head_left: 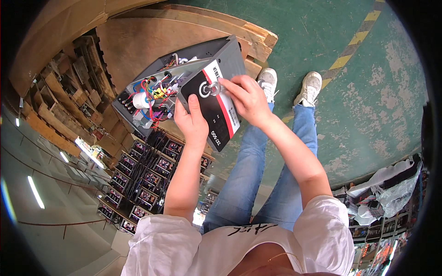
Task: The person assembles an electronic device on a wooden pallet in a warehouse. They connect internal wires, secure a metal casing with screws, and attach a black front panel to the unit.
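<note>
A grey metal machine housing (232,57) stands tilted in front of me with its inside exposed. Its black front panel (212,117) has a red and white stripe and a printed dial scale. My left hand (192,122) grips the panel's edge, thumb on the black face and fingers partly hidden. With bent fingers, my right hand (251,99) pinches a small pale grey round knob (215,88) by the dial. Coloured wires (159,92) and a white cylindrical part (141,100) show inside the housing.
Wooden boards of a pallet (251,34) lie beneath and behind the housing. Racks of similar wired units (147,177) stand at lower left, with stacked pallets (62,108) further left. A yellow-black floor stripe (354,43) runs at right. Plastic-wrapped goods (391,195) fill shelves at lower right.
</note>
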Motion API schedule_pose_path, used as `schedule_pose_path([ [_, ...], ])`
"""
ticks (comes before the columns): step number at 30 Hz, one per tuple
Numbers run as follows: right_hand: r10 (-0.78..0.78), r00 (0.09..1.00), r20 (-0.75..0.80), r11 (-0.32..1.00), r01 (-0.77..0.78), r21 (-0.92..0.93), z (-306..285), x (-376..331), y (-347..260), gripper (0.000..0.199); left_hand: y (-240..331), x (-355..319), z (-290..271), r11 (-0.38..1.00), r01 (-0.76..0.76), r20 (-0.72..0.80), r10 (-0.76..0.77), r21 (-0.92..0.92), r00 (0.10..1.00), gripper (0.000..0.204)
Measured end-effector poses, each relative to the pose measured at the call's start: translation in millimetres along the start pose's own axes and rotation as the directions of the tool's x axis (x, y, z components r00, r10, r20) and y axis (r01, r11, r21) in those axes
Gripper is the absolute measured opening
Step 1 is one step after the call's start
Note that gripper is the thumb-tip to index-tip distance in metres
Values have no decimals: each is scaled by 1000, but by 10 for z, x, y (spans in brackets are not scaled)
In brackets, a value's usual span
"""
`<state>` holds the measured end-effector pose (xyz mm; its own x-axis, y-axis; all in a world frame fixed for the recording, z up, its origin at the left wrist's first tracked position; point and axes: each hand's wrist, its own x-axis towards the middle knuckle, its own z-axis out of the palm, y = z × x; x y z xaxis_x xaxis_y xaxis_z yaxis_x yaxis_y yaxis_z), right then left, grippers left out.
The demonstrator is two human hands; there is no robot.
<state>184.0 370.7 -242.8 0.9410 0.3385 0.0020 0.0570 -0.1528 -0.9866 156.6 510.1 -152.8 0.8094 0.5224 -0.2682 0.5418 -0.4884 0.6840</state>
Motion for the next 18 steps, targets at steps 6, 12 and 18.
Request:
schedule_pose_path([
  [6, -55, 998, 38, 998, 56, -16, 32, 84, 44, 42, 11, 4, -13, 999, 0, 6, 0, 40, 1000, 35],
  [12, 134, 990, 44, 990, -136, 38, 151, -107, -221, 40, -7, -3, -19, 995, 0, -15, 2, 98, 1000, 35],
  [18, 363, 930, -55, 929, -356, 102, 292, -188, -648, 40, 8, 3, -12, 996, -6, -12, 7, 91, 1000, 37],
])
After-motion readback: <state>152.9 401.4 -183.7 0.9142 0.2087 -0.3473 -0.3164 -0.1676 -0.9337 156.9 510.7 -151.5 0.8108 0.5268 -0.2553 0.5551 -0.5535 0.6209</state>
